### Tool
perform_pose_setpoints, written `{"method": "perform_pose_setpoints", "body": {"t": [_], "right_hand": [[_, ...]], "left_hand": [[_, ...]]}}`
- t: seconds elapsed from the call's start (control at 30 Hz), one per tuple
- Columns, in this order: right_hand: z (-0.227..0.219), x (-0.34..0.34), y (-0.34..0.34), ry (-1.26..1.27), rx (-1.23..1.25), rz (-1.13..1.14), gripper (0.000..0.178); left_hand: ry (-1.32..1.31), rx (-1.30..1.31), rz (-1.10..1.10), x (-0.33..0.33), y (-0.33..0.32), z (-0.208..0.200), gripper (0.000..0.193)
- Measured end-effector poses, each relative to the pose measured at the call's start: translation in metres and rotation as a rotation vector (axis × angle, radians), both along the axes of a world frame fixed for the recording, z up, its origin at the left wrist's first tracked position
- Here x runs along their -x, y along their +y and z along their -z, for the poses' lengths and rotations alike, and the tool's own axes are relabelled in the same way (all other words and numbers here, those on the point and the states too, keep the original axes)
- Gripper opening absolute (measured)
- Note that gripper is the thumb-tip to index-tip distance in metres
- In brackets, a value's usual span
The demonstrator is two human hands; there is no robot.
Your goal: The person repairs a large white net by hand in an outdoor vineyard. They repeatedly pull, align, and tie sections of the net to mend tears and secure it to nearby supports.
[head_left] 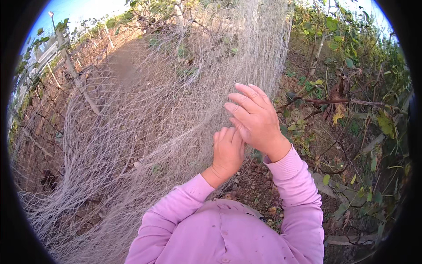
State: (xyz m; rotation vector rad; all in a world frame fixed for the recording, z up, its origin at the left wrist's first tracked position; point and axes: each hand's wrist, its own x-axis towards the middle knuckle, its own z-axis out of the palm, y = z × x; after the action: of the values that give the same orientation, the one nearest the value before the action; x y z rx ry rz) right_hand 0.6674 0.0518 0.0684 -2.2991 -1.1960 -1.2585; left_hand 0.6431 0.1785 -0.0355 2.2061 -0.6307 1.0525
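Note:
A pale, fine-meshed net (171, 114) hangs from the top of the view and spreads down to the lower left in loose folds. My left hand (228, 147) is closed at its right edge, where strands gather toward the curled fingers. Just above and to the right, my right hand (257, 116) has its fingers stretched out and apart, with nothing seen in it. The heel of this hand is close against the left hand's fingers. Whether the two touch, I cannot tell.
On the right stand vines with green and yellowing leaves (387, 123) and a brown cane (338, 101) reaching sideways. A slanting post (72, 66) rises at the far left behind the net. Bare brown soil (255, 189) with small stones lies below my hands.

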Motion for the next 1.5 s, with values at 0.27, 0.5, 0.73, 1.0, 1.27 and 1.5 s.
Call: {"method": "perform_pose_setpoints", "body": {"t": [0.27, 0.5, 0.73, 1.0, 1.27, 1.5], "right_hand": [[0.030, -0.048, -0.006, -0.023, -0.006, 0.033, 0.021], [0.050, -0.056, -0.025, 0.013, -0.177, 0.041, 0.012], [0.072, -0.066, -0.052, 0.090, -0.249, 0.030, 0.011], [0.086, -0.064, -0.060, 0.184, -0.404, -0.036, 0.016], [0.043, -0.061, -0.015, 0.258, -0.434, -0.105, 0.020], [-0.046, -0.035, 0.022, -0.181, -0.345, -0.048, 0.023]], "left_hand": [[-0.317, -0.057, -0.069, 0.004, 0.038, -0.061, 0.033], [-0.365, -0.181, -0.733, -0.028, 0.070, -0.136, 0.072], [-0.059, -0.179, -0.630, -0.058, 0.098, -0.096, 0.020], [0.172, 0.620, -0.214, -0.056, 0.154, -0.066, 0.023], [0.269, 0.743, 0.179, -0.028, 0.121, -0.036, 0.026], [0.332, 0.838, 0.274, -0.015, 0.116, -0.030, 0.027]]}}
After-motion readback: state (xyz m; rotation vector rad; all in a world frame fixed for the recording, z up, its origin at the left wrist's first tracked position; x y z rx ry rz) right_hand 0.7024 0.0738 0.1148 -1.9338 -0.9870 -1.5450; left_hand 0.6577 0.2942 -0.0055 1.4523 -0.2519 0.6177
